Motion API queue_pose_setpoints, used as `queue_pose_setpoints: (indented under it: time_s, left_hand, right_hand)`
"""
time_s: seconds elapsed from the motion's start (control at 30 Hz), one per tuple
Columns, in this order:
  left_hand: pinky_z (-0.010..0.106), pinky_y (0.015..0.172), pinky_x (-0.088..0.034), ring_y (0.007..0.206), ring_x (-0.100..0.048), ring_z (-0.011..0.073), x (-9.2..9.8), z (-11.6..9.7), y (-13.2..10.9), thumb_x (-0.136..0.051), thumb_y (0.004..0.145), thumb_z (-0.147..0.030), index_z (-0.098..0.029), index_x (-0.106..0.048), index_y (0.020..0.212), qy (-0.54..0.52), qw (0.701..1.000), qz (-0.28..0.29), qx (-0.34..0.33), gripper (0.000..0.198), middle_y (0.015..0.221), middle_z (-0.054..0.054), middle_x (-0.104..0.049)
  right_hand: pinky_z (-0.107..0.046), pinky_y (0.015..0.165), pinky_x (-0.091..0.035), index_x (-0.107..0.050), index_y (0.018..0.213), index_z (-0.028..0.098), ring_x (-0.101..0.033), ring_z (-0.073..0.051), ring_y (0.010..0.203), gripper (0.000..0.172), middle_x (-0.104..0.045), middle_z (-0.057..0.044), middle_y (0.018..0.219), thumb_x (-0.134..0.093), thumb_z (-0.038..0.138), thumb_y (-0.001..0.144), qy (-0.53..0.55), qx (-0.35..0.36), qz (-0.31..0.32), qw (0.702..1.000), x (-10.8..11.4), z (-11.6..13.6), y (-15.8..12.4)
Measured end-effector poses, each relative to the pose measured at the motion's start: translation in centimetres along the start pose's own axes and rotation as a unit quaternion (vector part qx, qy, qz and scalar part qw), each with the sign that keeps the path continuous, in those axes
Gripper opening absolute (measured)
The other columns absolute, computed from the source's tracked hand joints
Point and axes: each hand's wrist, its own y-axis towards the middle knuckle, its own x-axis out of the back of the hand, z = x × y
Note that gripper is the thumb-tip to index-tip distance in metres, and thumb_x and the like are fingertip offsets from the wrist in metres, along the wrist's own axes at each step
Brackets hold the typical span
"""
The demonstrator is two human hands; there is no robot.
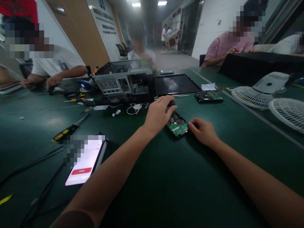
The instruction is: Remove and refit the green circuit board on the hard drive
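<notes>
A hard drive [177, 126] lies on the green table [166, 177], its green circuit board facing up. My left hand [158, 115] reaches over its far left corner, fingers curled round a small dark object [171, 103]. My right hand [204, 131] rests at the drive's right edge, fingers bent and pinched against it. Both forearms stretch in from the bottom of the view.
A stripped computer case [123, 83] and a black side panel [175, 85] lie behind. A second hard drive [209, 96], screwdrivers [71, 128], a lit phone [85, 160], cables and white fan grilles [266, 91] surround me. Other people sit at the far and right edges.
</notes>
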Motion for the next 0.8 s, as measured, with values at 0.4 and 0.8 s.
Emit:
queue_pose_setpoints:
  time_s: [0.4, 0.8]
  left_hand:
    - [0.035, 0.094, -0.059, 0.106, -0.068, 0.0181, -0.23, 0.16, -0.05, -0.067, 0.095, -0.013, -0.021, -0.063, 0.116, -0.003, 1.000, 0.007, -0.028, 0.022, 0.115, 0.005, -0.070]
    - [0.038, 0.094, -0.058, 0.104, -0.068, 0.0201, -0.34, -0.08, -0.32, -0.058, 0.099, -0.013, -0.020, -0.055, 0.120, 0.005, 0.999, 0.031, -0.008, 0.022, 0.119, 0.007, -0.069]
  right_hand:
    - [-0.033, 0.064, -0.040, -0.069, 0.084, 0.022, -0.063, -0.020, 0.069, 0.025, -0.074, -0.005, 0.082, -0.058, 0.041, 0.094, 0.002, -0.006, 0.000, 1.000, 0.06, 0.11, 0.02]
    - [-0.033, 0.063, -0.040, -0.069, 0.084, 0.022, -0.063, -0.020, 0.068, 0.025, -0.074, -0.005, 0.082, -0.058, 0.042, 0.093, 0.003, -0.010, 0.001, 1.000, 0.03, 0.08, -0.01]
